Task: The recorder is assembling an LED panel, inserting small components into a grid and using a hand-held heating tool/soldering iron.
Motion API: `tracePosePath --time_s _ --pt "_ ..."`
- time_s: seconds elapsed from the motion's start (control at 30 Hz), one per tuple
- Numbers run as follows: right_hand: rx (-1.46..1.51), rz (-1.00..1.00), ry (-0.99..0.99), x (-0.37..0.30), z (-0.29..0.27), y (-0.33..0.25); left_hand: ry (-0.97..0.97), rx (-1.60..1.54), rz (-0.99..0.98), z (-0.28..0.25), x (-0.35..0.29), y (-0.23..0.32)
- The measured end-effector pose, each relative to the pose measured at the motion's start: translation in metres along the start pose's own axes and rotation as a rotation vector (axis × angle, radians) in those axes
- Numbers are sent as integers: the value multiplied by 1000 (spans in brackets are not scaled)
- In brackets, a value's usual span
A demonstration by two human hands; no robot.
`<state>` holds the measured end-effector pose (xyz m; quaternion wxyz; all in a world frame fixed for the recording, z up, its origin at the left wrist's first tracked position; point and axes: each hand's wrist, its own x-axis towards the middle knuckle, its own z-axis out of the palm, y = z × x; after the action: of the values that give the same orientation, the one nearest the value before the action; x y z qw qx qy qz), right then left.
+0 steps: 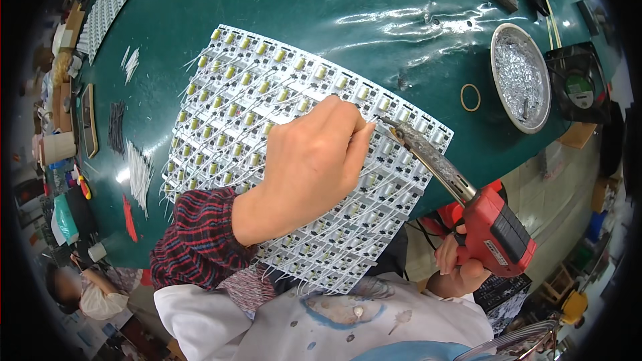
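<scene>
A large white panel of small circuit boards (231, 103), studded with yellowish cylindrical parts and thin white wires, lies at an angle on the green table, its near edge reaching my lap. Over its middle is my left hand (311, 154), thumb and finger pinched together at the upper right part; whatever they pinch is too small to make out. My right hand (461, 271) grips the handle of a red soldering gun (498, 230) beyond the panel's right edge. Its dark tip meets the board just right of my left fingertips, where the exact contact is hard to see.
A bowl (496, 73) of silvery scraps stands at right beside a black fan (580, 83), with a rubber band (479, 98) nearby. Bundles of white wires (138, 170), black wires (116, 127) and red wires (129, 217) lie left. Another person (100, 294) sits lower left.
</scene>
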<state>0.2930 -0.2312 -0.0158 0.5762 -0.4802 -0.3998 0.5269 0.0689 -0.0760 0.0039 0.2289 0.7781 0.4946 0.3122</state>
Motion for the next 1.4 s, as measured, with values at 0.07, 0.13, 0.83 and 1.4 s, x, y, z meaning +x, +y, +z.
tracePosePath --time_s 0.07,0.13,0.83,1.4 --pt "12 -19 12 -1 1 1 -1 14 8 0 0 -1" --pt "46 -5 20 -4 1 4 -3 18 9 0 0 0" --pt "27 -87 16 -5 1 0 116 50 125 -5 4 -1" --pt "-5 -89 82 -13 -4 -8 -53 -129 -109 4 1 10"
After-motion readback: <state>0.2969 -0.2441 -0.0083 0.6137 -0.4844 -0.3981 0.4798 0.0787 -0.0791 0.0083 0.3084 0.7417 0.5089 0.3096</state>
